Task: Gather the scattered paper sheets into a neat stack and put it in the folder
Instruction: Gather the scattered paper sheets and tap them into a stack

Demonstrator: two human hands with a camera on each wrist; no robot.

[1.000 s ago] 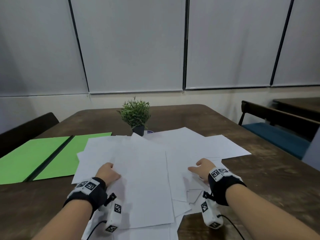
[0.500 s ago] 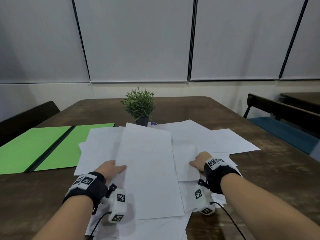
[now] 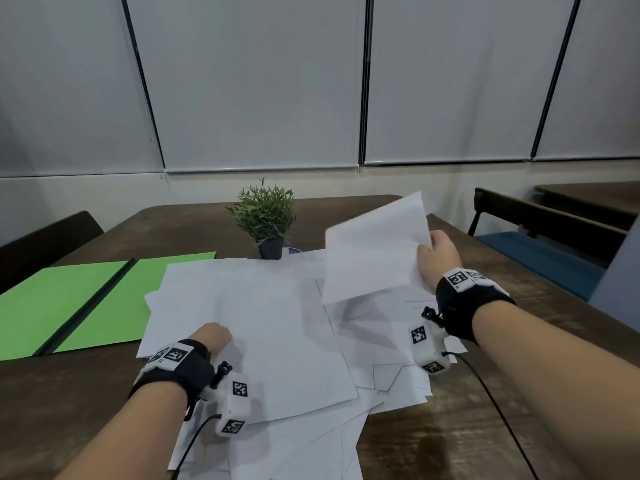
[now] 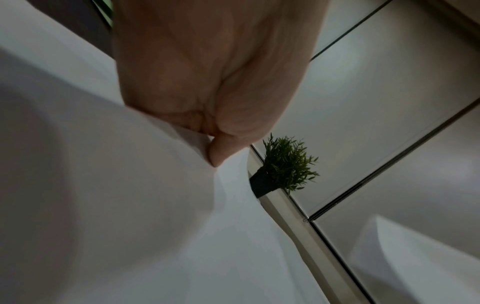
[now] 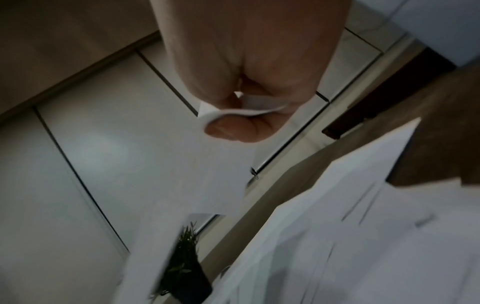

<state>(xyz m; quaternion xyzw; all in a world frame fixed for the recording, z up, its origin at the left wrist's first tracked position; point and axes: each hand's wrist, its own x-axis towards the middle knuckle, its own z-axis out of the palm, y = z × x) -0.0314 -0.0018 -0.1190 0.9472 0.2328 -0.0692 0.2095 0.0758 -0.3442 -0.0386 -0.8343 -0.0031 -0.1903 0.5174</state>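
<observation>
Several white paper sheets lie scattered and overlapping across the middle of the wooden table. The green folder lies open flat at the left, its right edge under the papers. My right hand holds one sheet up in the air above the right side of the pile. In the right wrist view, thumb and curled fingers pinch that sheet's edge. My left hand rests low on the left of the pile. Its thumb and curled fingers pinch the edge of a sheet there.
A small potted plant stands just behind the papers at the table's middle. A chair with a blue seat is at the right, and a dark chair at the far left. Bare wood shows at the table's front corners.
My right hand has risen off the pile to the upper right, taking one sheet with it. The left hand stays at the pile's left side.
</observation>
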